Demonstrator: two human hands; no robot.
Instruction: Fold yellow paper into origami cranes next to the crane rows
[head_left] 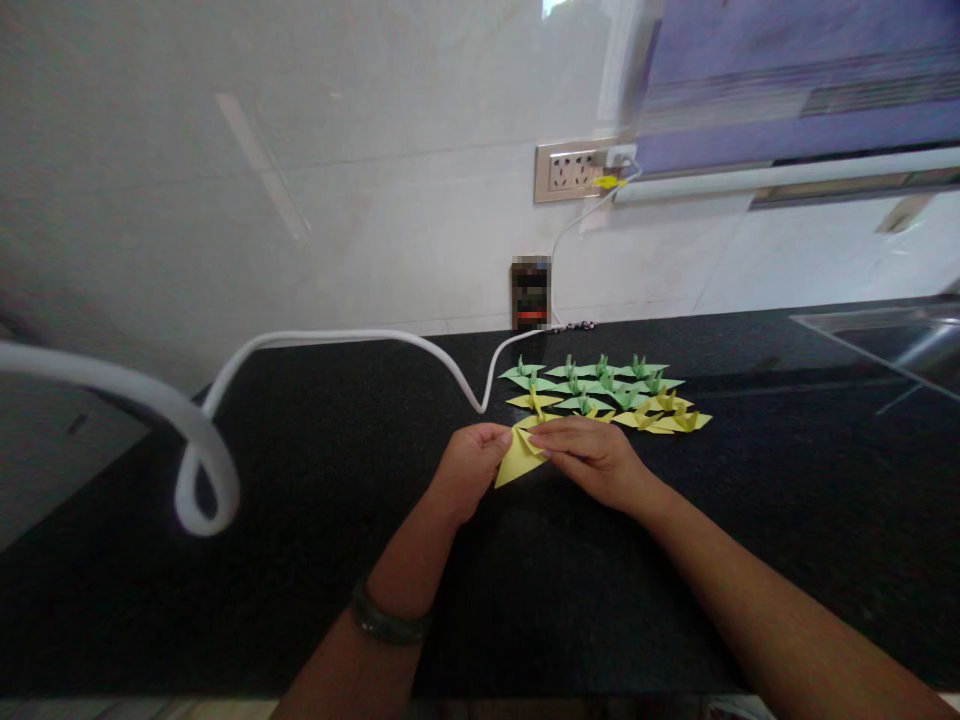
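Left hand (471,466): curled, fingertips pinching the near-left edge of the yellow folded paper (517,460). Right hand (594,456): fingers extended leftward across the paper's upper right part, holding it down on the countertop (300,560); thumb hidden. Paper: directly between the two hands, touching both and equally near to each. It is a pointed, flat form, with its long axis slanting from a free tip at near-left toward far-right under the right fingers. Wristband (387,622): on the left wrist. Paper cranes (607,392): green and yellow, in rows just beyond the hands. White cable (315,342): looping across from the left. Phone (531,292): propped against the wall. Wall socket (571,172): above it.
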